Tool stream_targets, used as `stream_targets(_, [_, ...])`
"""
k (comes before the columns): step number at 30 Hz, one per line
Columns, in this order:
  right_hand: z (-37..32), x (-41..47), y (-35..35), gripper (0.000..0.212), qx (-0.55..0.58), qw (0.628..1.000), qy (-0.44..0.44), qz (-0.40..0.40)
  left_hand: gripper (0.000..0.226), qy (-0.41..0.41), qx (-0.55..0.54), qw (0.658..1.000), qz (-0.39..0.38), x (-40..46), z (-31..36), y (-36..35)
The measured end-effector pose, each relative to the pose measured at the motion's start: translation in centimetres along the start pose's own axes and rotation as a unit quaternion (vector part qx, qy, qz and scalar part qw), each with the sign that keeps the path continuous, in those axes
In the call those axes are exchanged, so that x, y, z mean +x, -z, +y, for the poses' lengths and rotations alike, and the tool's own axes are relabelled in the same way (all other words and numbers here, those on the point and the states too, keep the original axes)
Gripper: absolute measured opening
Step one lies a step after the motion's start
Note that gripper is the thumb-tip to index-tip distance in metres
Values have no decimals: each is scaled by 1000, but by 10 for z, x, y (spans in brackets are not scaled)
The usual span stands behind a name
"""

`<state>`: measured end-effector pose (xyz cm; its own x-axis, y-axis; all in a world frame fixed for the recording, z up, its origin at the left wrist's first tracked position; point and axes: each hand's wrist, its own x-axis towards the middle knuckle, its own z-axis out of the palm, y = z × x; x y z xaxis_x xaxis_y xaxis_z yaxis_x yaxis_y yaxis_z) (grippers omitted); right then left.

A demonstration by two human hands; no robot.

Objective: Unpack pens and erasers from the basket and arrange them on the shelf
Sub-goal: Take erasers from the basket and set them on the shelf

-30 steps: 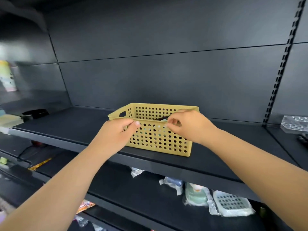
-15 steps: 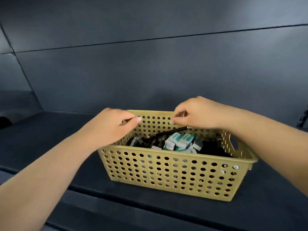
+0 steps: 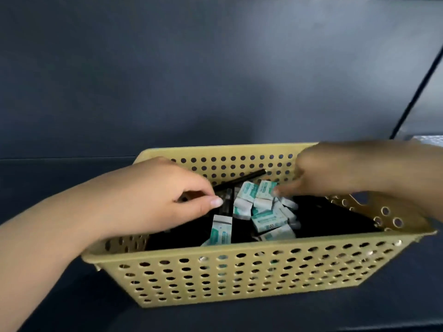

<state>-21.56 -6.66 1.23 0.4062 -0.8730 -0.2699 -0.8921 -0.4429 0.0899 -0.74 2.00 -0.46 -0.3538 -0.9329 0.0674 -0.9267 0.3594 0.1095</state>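
Note:
A yellow perforated basket (image 3: 239,251) stands on the dark shelf (image 3: 55,185). Inside it lie several white-and-green wrapped erasers (image 3: 268,220) over black pens, and one black pen (image 3: 242,179) slants toward the back wall. My left hand (image 3: 153,197) is over the basket's left part, its fingers and thumb curled together right at the pen's near end. Whether it grips the pen is hidden. My right hand (image 3: 335,171), blurred, reaches in from the right, and its fingertips touch the top eraser (image 3: 265,190).
The shelf's dark back panel (image 3: 215,80) rises straight behind the basket. A black upright rail (image 3: 417,92) runs along the right. A pale clear object (image 3: 429,138) shows at the right edge behind my right wrist.
The view has moved closer and now looks down into the basket. Both hands have left the basket's rim and dropped inside, the right one down to the erasers.

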Motion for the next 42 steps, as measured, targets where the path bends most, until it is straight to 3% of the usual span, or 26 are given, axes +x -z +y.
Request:
stream_targets(4, [0,-7,-11,53,1,996,-78,-53,73,-56,57,996,-44,22,4,3])
stream_targets(9, [3,-8,-14,44,143,976,-115,-118,79,-81,21,992,-91,32,-5,-6])
stream_targets(12, [4,-8,-21,23,262,940,-139,-166,93,-72,22,990,-122,28,-13,-10])
stream_targets(16, [7,-6,-20,21,375,881,-181,-224,92,-72,7,992,-100,27,-13,-11])
stream_targets(21, [8,-2,-20,18,390,870,-224,-204,76,-73,-16,994,-83,25,-9,-9])
stream_targets(28, [8,-1,-20,26,392,862,-244,-209,93,-37,-26,994,-104,28,-5,-9])
stream_targets(32, [10,-6,-17,26,434,839,-251,-211,87,-35,-28,993,-113,29,-3,-8])
stream_targets(42, [6,-26,-1,27,439,867,-225,-62,90,-40,-23,990,-134,31,-7,-8])
